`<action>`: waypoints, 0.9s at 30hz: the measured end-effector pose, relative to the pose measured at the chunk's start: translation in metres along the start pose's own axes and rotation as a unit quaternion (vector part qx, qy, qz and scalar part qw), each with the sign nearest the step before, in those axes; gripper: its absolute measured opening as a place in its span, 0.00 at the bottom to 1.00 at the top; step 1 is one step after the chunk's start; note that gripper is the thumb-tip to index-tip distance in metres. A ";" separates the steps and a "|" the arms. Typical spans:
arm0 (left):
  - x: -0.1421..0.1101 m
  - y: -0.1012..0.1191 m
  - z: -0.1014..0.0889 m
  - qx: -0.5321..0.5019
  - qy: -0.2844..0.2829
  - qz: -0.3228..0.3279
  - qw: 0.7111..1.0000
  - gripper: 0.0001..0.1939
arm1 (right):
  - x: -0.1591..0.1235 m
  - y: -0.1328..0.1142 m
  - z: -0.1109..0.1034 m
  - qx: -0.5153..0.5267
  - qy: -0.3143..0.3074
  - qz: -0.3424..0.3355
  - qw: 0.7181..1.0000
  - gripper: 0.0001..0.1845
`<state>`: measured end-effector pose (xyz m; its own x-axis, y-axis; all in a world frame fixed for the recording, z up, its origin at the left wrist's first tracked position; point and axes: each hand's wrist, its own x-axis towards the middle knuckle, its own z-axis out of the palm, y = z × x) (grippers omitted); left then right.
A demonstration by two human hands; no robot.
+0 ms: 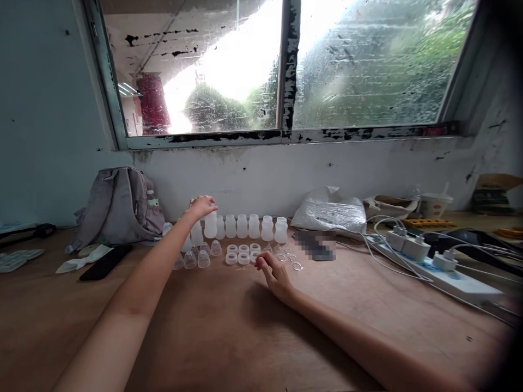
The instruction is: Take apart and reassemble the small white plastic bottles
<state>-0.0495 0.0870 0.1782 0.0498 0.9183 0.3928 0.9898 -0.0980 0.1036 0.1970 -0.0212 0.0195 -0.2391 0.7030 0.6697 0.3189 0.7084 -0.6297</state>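
My left hand [201, 206] reaches to the back row, its fingers closed on the top of a frosted baby bottle [210, 226]. Several more frosted bottles [242, 226] stand upright along the wall. In front of them on the left are clear domed caps [203, 258]. White screw rings [243, 258] sit together in the middle. My right hand [274, 274] rests beside them with curled fingers at the nearest ring; whether it grips anything is hidden. Just past it lie thin clear rings [296, 266], with small clear pieces partly covered by the hand.
A grey backpack [118, 209] and a black phone-like slab [106, 263] are at left. A silvery plastic bag [330, 211], a blurred-out patch [316, 245] and a white power strip [441, 272] with plugs and cables occupy the right. A paper cup [435, 204] stands behind. The window wall bounds the table's back.
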 end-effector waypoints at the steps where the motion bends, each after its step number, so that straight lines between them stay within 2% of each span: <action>1: 0.002 -0.003 0.009 0.010 0.002 -0.010 1.000 0.18 | -0.001 -0.001 0.000 -0.014 -0.006 -0.011 1.000 0.10; 5: 0.005 -0.015 0.037 0.038 0.007 -0.033 0.999 0.16 | -0.001 -0.003 0.001 -0.043 -0.022 -0.025 0.999 0.08; 10: 0.010 -0.025 0.054 0.060 0.006 -0.047 0.997 0.15 | 0.001 -0.002 0.001 -0.073 -0.039 -0.026 0.996 0.08; 16: 0.010 -0.027 0.067 0.071 0.006 -0.059 0.996 0.16 | 0.002 0.005 0.004 -0.092 -0.094 -0.016 0.991 0.06; 21: 0.007 -0.022 0.062 0.075 0.032 -0.052 0.995 0.21 | 0.003 0.012 0.006 -0.110 -0.106 -0.009 0.988 0.08; 24: -0.003 -0.008 0.056 0.062 0.111 -0.012 0.992 0.23 | 0.004 0.018 0.006 -0.124 -0.105 -0.009 0.987 0.09; 26: -0.019 0.008 0.057 0.045 0.156 0.049 0.986 0.22 | 0.006 0.023 0.004 -0.154 -0.100 0.003 0.983 0.12; 27: -0.031 0.016 0.060 0.039 0.158 0.087 0.983 0.21 | 0.007 0.026 0.003 -0.178 -0.097 0.012 0.979 0.14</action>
<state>-0.0269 0.0801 0.1132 0.1878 0.7240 0.6637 0.9777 -0.2025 -0.0558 0.2011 0.0024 0.0064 -0.3864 0.7428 0.5467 0.6177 0.6486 -0.4447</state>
